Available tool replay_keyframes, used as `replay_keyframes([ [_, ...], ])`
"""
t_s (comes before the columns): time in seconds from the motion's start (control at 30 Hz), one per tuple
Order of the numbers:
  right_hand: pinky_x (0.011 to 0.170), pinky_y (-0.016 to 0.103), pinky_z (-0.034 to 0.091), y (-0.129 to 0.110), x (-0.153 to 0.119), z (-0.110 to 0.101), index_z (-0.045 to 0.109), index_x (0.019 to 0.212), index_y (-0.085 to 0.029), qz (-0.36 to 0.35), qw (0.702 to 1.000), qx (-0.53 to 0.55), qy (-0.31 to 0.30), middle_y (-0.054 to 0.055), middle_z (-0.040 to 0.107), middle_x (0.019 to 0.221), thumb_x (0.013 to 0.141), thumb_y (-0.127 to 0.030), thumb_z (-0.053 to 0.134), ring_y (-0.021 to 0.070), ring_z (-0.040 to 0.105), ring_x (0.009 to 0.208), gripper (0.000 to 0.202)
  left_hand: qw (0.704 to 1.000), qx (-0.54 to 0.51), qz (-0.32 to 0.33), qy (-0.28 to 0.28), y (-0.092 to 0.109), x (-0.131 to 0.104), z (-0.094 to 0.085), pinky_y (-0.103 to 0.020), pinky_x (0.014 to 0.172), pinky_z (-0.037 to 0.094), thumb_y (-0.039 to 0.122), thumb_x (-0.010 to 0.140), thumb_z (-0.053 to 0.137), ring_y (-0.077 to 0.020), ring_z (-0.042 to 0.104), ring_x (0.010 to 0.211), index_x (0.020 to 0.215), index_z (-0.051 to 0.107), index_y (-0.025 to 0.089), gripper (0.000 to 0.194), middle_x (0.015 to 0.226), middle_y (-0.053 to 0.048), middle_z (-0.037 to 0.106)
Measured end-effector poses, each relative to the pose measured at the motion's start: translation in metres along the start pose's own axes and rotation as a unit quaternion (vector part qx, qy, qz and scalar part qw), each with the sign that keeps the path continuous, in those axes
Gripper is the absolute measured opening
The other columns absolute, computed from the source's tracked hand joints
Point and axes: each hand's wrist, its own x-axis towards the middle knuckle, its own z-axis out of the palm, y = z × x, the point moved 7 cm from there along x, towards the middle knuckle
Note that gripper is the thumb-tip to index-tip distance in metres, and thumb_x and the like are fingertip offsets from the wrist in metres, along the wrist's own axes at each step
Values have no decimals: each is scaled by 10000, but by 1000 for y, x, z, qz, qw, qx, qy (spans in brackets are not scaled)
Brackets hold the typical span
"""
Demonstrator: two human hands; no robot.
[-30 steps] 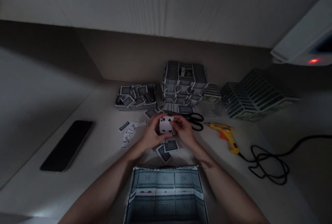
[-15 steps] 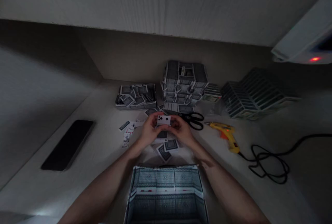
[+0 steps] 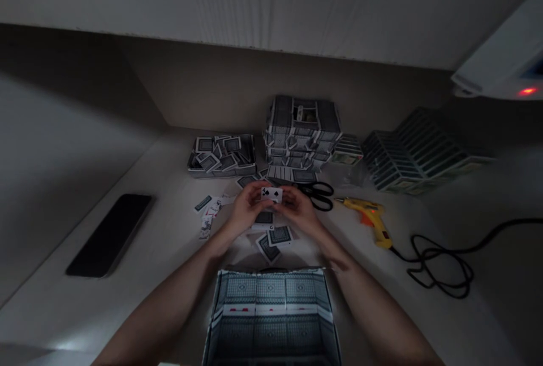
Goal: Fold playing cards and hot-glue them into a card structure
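Observation:
A playing card (image 3: 272,194), a four of spades lying sideways with its face toward me, is held between both hands above the table. My left hand (image 3: 250,206) grips its left end with thumb and fingers. At the right end, my right hand (image 3: 298,207) pinches it the same way. Below them lie a small card stack (image 3: 263,219) and a few face-down cards (image 3: 279,236). Close in front of me stands an open box (image 3: 271,292) built of patterned playing cards. Black-handled scissors (image 3: 320,194) lie just beyond my right hand, their blades partly hidden.
A card-built tray (image 3: 220,173) full of loose cards sits at the back left, beside a larger card structure (image 3: 303,131). Farther right are slatted card pieces (image 3: 390,168) and a yellow glue gun (image 3: 370,216) with a black cord (image 3: 441,284). A phone (image 3: 111,236) lies left.
Both hands have shifted the playing card slightly to the right and a little up, still holding it. More of the card stack beneath now shows. The view has tilted slightly.

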Motion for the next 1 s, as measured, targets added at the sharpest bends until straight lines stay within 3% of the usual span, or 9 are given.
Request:
replay_keyframes([
  [0.17, 635, 277, 478, -6, -3, 4, 523, 956, -221, 10, 1000, -2, -11, 37, 620, 909, 659, -353, 663, 169, 591, 816, 355, 1000, 12, 3, 2, -2, -2, 0, -343, 859, 450, 190, 589, 732, -183, 575, 953, 985, 507, 171, 455, 1040, -70, 590],
  [0.3, 636, 267, 463, -3, 0, 1, 506, 881, -208, 22, 998, -41, 29, 2, 610, 781, 601, -349, 710, 144, 585, 722, 374, 995, 92, 35, -5, -1, -7, 1, -365, 904, 426, 217, 623, 714, -197, 563, 999, 1041, 511, 175, 467, 1097, -92, 578],
  [0.4, 648, 269, 466, -2, 1, 3, 495, 845, -209, 38, 999, -22, 16, -6, 613, 763, 574, -351, 725, 142, 587, 715, 383, 991, 123, 49, -10, 0, -10, 3, -380, 934, 407, 222, 638, 707, -203, 549, 1031, 1063, 513, 182, 470, 1125, -99, 564],
  [0.67, 477, 239, 459, 2, -2, 4, 525, 799, -209, 84, 996, 32, 4, -20, 620, 676, 604, -415, 689, 118, 564, 531, 327, 999, -45, 23, -14, 7, -5, 3, -352, 906, 434, 164, 591, 741, -178, 579, 986, 1014, 496, 189, 489, 1056, -67, 606],
  [0.9, 538, 264, 464, 4, 0, 1, 621, 812, -183, 58, 996, -62, 12, -9, 617, 652, 563, -406, 721, 138, 563, 574, 349, 994, -104, -6, -36, 5, -3, 3, -377, 955, 397, 162, 702, 651, -213, 502, 1131, 1116, 481, 187, 449, 1203, -110, 555],
  [1.0, 629, 287, 472, -1, 0, 4, 627, 859, -181, 27, 995, -92, 0, 14, 657, 753, 594, -387, 705, 167, 602, 688, 345, 995, -93, -2, -46, 5, -3, 5, -387, 990, 361, 180, 746, 607, -214, 482, 1157, 1131, 487, 180, 404, 1230, -119, 537],
])
